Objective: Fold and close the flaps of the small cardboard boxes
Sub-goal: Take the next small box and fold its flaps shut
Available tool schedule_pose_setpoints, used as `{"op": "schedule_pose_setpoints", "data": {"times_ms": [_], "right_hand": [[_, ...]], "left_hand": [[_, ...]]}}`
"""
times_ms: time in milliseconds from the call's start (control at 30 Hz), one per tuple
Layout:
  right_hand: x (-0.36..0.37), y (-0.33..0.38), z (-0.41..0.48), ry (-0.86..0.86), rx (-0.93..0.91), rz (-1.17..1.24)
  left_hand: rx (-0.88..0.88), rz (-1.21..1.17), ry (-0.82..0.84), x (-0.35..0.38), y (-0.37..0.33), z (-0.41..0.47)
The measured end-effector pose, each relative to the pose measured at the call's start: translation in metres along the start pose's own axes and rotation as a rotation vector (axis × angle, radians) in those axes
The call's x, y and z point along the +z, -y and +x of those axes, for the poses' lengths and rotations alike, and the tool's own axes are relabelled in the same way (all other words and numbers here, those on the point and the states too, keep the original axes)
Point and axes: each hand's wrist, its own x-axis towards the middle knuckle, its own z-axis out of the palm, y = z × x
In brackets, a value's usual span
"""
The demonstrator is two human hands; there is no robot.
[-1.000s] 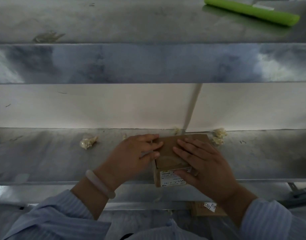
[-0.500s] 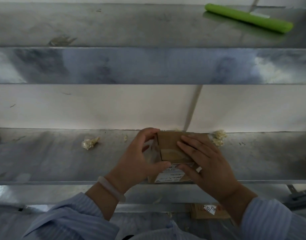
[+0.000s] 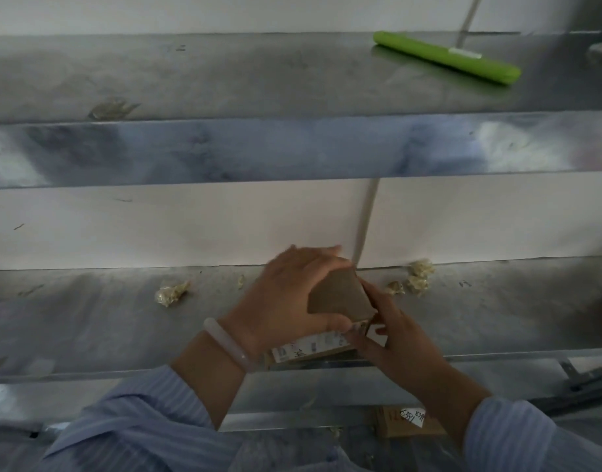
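Note:
A small brown cardboard box [image 3: 338, 296] with a white printed label on its near side is tilted up over the front of the lower steel shelf [image 3: 88, 321]. My left hand [image 3: 286, 294] grips it from the left, fingers over the far top edge and thumb along the near edge. My right hand [image 3: 391, 335] holds its right end, fingers curled round the lower right corner where a flap end shows. Both hands hide much of the box.
Crumpled yellowish scraps [image 3: 172, 294] and a second clump of scraps [image 3: 417, 279] lie on the shelf. A green roller [image 3: 446, 57] lies on the upper steel shelf. Another labelled cardboard box [image 3: 408, 422] sits below the shelf's front edge. A white wall panel backs the lower shelf.
The box went from lying flat under both hands to being lifted and tilted. My left hand moved over its top; my right hand slid from the top to the right end.

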Motion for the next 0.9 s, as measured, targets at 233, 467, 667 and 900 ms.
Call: {"op": "schedule_pose_setpoints", "data": {"times_ms": [233,467,667,900], "right_hand": [[0.004,-0.011,-0.006,0.001,0.098,0.030],[0.003,0.018,0.008,-0.306,0.031,0.207],[0.001,0.023,0.009,-0.157,0.039,-0.005],[-0.005,0.027,0.004,-0.110,0.015,0.094]], "left_hand": [[-0.440,-0.552,0.138,-0.002,0.052,-0.047],[-0.462,-0.543,-0.152,0.027,0.031,-0.037],[-0.358,-0.594,0.005,0.029,0.023,-0.047],[-0.255,-0.384,-0.314,0.035,0.013,-0.046]]}}
